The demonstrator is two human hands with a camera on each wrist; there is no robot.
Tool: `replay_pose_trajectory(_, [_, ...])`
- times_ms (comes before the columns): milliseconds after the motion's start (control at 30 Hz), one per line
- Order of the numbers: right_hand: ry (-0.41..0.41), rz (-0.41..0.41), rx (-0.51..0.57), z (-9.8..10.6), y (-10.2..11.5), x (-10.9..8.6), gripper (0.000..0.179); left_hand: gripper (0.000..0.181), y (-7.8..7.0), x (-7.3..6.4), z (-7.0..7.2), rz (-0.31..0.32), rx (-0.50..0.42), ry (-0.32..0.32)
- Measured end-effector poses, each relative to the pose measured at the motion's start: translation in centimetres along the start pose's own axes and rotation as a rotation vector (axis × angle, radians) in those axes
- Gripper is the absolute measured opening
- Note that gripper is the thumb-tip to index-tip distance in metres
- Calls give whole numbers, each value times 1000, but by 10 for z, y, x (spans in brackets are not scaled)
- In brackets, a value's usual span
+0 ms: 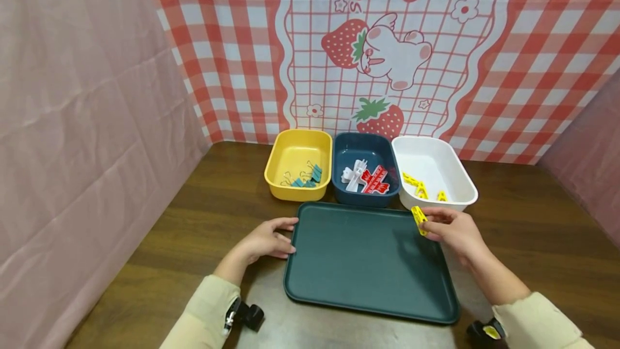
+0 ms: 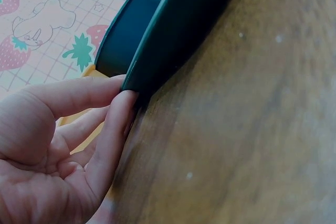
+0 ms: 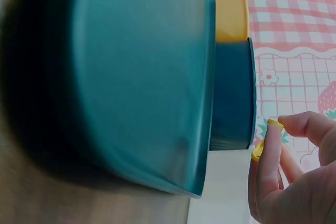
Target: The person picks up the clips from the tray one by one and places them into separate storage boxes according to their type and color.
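Observation:
My right hand [image 1: 455, 230] pinches a yellow clothespin [image 1: 419, 221] between thumb and fingers, above the back right corner of a dark green tray [image 1: 363, 263]. In the right wrist view the fingers [image 3: 271, 153] cover most of that clothespin [image 3: 274, 124]. My left hand [image 1: 263, 240] touches the tray's left edge with fairly straight, spread fingers. Fingertips meet the tray's rim [image 2: 131, 77] in the left wrist view. Nothing lies on the tray. More yellow clothespins [image 1: 420, 190] lie in the white bin [image 1: 436, 160], just behind the right hand.
Behind the tray stand a yellow bin [image 1: 297, 149] with teal binder clips [image 1: 310, 176] and a dark blue bin [image 1: 360, 147] holding white clips [image 1: 355, 174] and red clips [image 1: 375, 181]. All rest on a wooden table [image 1: 194, 203] before a checked strawberry cloth [image 1: 310, 58].

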State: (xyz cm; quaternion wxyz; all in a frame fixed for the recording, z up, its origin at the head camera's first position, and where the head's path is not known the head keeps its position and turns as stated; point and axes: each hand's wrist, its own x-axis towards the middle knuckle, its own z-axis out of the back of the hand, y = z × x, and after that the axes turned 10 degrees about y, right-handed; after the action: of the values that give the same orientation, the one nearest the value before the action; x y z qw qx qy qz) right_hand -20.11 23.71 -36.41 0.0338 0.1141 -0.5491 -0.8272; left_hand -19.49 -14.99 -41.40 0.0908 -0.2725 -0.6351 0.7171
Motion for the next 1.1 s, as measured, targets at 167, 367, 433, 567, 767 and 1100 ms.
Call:
replay_pose_trajectory(167, [-58, -25, -24, 5, 5, 5, 55, 65, -1, 0, 0, -1, -3, 4])
replay_pose_trajectory(367, [-130, 22, -14, 12, 8, 12, 52, 65, -1, 0, 0, -2, -5, 4])
replay_pose_trajectory(433, [-143, 26, -21, 14, 8, 14, 51, 65, -1, 0, 0, -1, -3, 4])
replay_pose_trajectory(567, [-165, 14, -14, 18, 9, 21, 50, 65, -1, 0, 0, 1, -3, 2])
replay_pose_trajectory(767, [-190, 2, 8, 21, 9, 31, 50, 65, 0, 0, 0, 2, -3, 8])
replay_pose_trajectory(1100, [-237, -16, 75, 25, 10, 47, 53, 65, -1, 0, 1, 5, 3, 9])
